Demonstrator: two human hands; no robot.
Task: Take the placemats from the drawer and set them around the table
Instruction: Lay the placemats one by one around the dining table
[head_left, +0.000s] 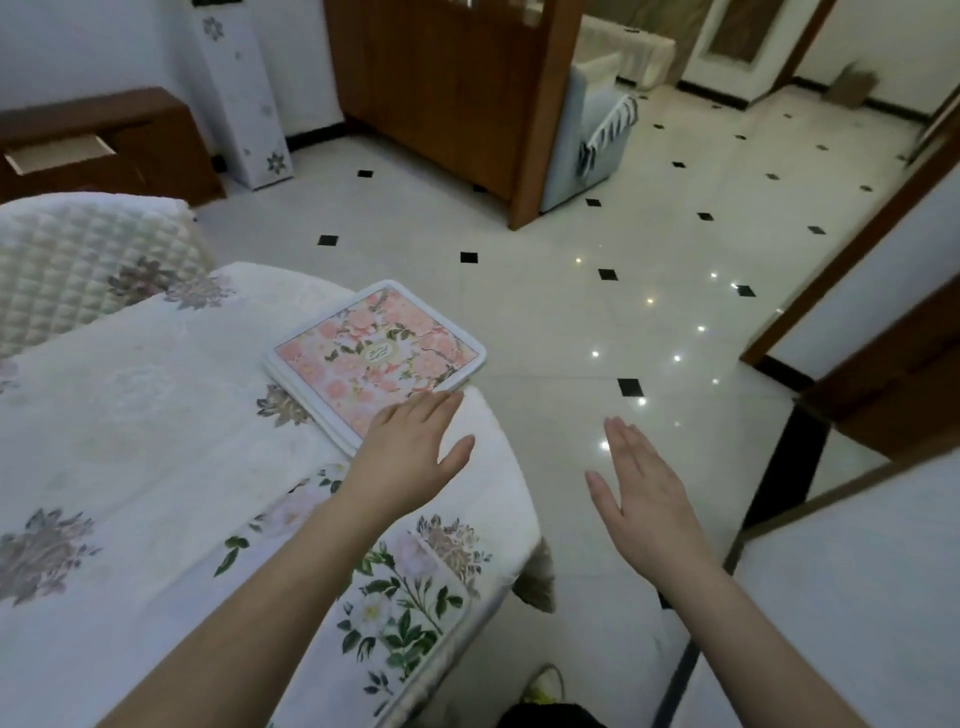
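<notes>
The placemats (375, 354) lie in a small stack near the edge of the table (156, 415), one corner reaching out past the rim over the floor. The top mat is white-bordered with a pink floral print; the edges of others show beneath it on its left side. The left hand (410, 447) is stretched flat, fingers straight and together, thumb spread to the right; its fingertips overlap the stack's near corner, grasping nothing. Whether they press on the mat or hover just above it is not clear. The right hand (641, 488) is held out over the floor (623, 234), well clear of the table, flat and released, fingers straight, palm turned partly inward, holding nothing.

The table wears a white cloth printed with flowers. Beyond it to the left stands a quilted chair back (88, 260). Farther off, a dark wooden cabinet has its drawer (60, 153) pulled open. The floor is pale tile with small black diamonds.
</notes>
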